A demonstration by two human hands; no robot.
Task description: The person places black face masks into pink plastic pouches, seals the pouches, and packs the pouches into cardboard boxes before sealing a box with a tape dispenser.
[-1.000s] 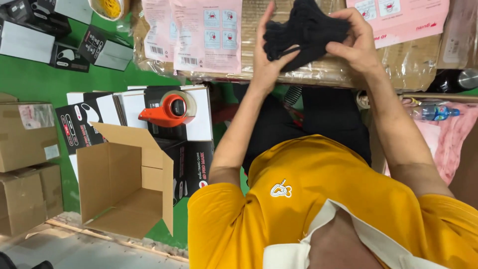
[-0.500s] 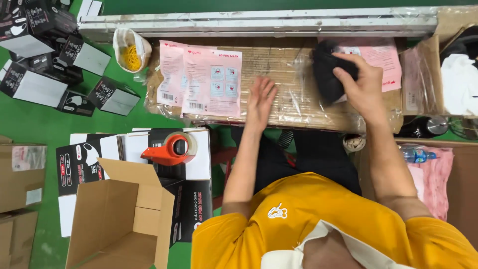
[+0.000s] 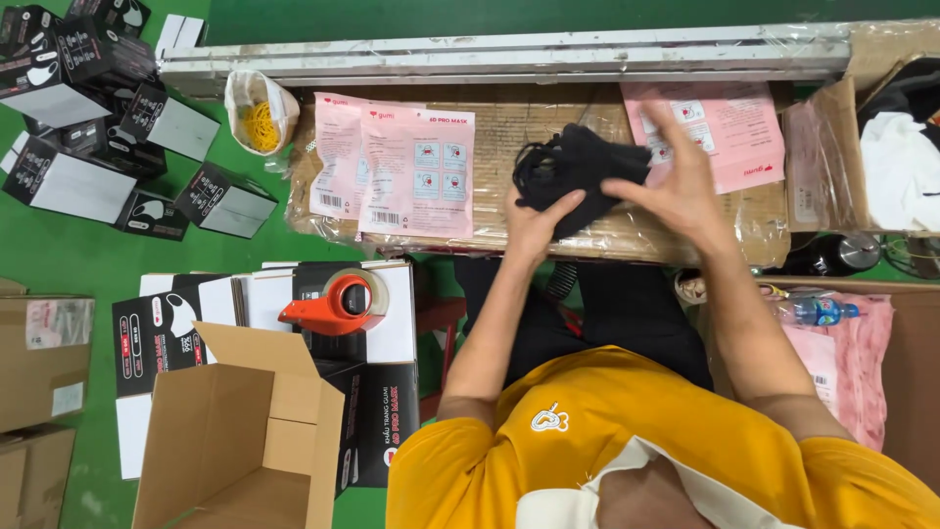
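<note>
A stack of black face masks (image 3: 578, 167) is held over the cardboard-covered work table (image 3: 509, 127). My left hand (image 3: 534, 230) grips the stack from below at its left side. My right hand (image 3: 681, 186) presses against the stack's right side with fingers spread. Pink mask pouches (image 3: 416, 171) lie on the table to the left of the stack. More pink pouches (image 3: 739, 127) lie behind my right hand.
A bag of yellow rubber bands (image 3: 257, 118) sits at the table's left end. An orange tape dispenser (image 3: 333, 304) rests on flat printed boxes. An open brown carton (image 3: 245, 441) stands lower left. Black-and-white small boxes (image 3: 108, 127) lie on the green floor. A water bottle (image 3: 818, 312) lies at right.
The black masks went from both hands to the right hand alone over the right pouches. Now they are back at the table's middle with both hands on them.
</note>
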